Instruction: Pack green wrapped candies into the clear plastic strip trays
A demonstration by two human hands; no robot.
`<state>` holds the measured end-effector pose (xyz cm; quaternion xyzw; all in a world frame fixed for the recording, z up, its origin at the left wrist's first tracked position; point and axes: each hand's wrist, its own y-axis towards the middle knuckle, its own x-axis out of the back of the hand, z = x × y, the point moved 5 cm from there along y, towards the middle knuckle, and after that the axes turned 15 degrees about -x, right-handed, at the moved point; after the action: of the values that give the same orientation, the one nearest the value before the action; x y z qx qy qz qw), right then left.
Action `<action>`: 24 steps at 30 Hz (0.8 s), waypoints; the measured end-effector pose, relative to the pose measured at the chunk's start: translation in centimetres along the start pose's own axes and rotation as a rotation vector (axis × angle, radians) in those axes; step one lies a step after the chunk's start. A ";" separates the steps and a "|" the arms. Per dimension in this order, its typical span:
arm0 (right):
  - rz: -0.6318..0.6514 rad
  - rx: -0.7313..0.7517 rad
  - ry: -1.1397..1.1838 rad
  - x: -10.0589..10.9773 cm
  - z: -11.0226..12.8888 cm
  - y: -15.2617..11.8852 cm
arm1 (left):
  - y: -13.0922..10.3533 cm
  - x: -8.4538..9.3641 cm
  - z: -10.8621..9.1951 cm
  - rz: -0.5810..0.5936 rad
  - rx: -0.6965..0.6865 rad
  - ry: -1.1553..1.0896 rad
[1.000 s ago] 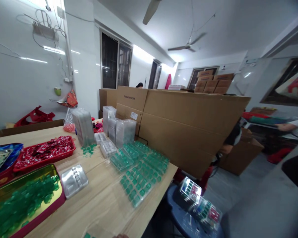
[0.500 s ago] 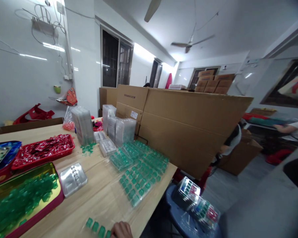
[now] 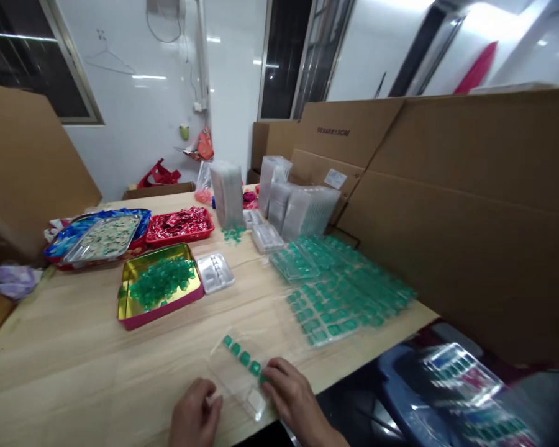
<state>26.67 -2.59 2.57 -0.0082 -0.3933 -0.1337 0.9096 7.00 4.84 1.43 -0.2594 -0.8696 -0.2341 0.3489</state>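
Observation:
A clear plastic blister tray (image 3: 235,382) lies on the near part of the table, with a row of green cube-shaped pieces (image 3: 245,358) along one side. My right hand (image 3: 294,397) grips the tray's right edge, its fingertips at the nearest green piece. Just left of the tray, my left hand (image 3: 194,415) is closed in a pinch; a small whitish bit shows at its fingertips, too small to name. Farther up stands a gold-lined tin (image 3: 161,318) holding loose green pieces (image 3: 163,282). Several filled clear trays (image 3: 328,307) with green pieces lie to the right.
Beside the tin lies an empty clear tray (image 3: 215,273). Behind are a red tray (image 3: 181,236) of red packets, a blue-filled tray (image 3: 142,217) and stacked clear trays (image 3: 307,211). Cardboard (image 3: 475,230) walls the right side. A blue stool (image 3: 400,385) holds filled packs.
My view has turned left and down. My left hand has come into view beside the tray, and more of my right hand and of the tray now shows.

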 end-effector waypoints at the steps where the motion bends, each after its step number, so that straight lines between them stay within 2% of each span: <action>1: 0.022 -0.001 -0.001 -0.2 0.2 0.2 | 0.2 -0.3 -0.5 -0.010 -0.028 0.022; 4: 0.020 0.001 -0.035 -0.9 0.5 0.5 | 0.6 -1.4 -1.7 0.021 -0.082 0.032; 7: 0.008 -0.002 -0.057 -1.4 0.5 0.7 | 0.8 -2.0 -2.0 0.027 -0.100 0.036; 13: 0.012 -0.002 -0.040 -0.3 -0.1 -0.4 | 2.6 -0.5 -0.3 0.034 0.019 0.168; 16: -0.023 -0.059 0.047 0.9 -1.3 -2.5 | 3.7 -0.3 -0.1 0.124 0.052 0.232; 18: -0.079 -0.189 0.145 1.4 -2.7 -4.2 | 3.9 -0.8 -0.2 0.211 0.076 0.245; 20: -0.107 -0.397 0.275 1.1 -4.7 -5.9 | 3.7 -1.4 -0.4 0.253 0.109 0.253; 22: -0.044 -0.617 0.459 -0.5 -6.7 -7.3 | 3.3 -1.9 -0.5 0.261 0.131 0.254; 24: 0.101 -0.755 0.677 -2.5 -7.8 -8.0 | 2.9 -2.2 -0.7 0.231 0.137 0.194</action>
<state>28.59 -10.61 -5.33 -0.3113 -0.0001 -0.2177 0.9250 10.47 5.97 0.96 -0.3093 -0.8101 -0.1565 0.4729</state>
